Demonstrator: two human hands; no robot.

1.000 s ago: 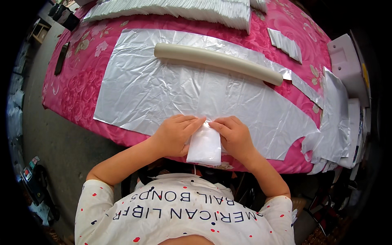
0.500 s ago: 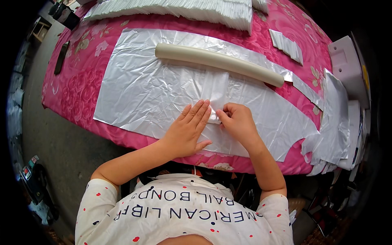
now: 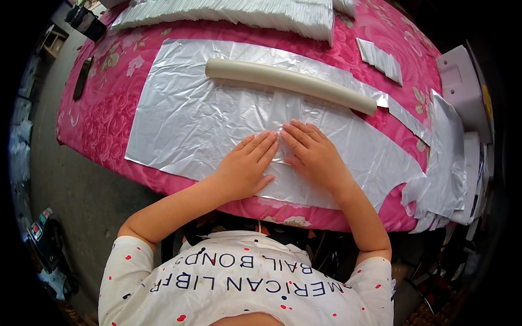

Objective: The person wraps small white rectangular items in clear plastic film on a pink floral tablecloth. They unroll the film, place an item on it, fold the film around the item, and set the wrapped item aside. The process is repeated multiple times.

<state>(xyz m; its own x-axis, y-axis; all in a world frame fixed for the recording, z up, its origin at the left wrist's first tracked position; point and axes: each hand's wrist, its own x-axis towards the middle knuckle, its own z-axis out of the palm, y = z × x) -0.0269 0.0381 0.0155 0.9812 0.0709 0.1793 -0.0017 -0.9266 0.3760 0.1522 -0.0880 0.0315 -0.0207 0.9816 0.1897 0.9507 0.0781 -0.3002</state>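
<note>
A silvery-white plastic sheet, wrinkled in many places, is spread over the table. My left hand lies flat on it, fingers stretched out and thumb apart. Right beside it rests my right hand, also flat with fingers extended. Both press on a thin, folded piece of translucent white plastic, whose lower part is mostly covered by the fingers. Beyond the hands, a beige tube lies across the sheet and over the top of the folded piece. Neither hand grasps anything.
A pink flowered cloth covers the table. Along the far edge stand stacked white folded pieces, with a smaller fanned pile at the right. A dark narrow object lies far left, near a black cup. White foam boxes stand right.
My right hand has opened from a pinch at the folded plastic's edge and now lies flat, slightly farther forward. My left hand has shifted slightly left and remains flat.
</note>
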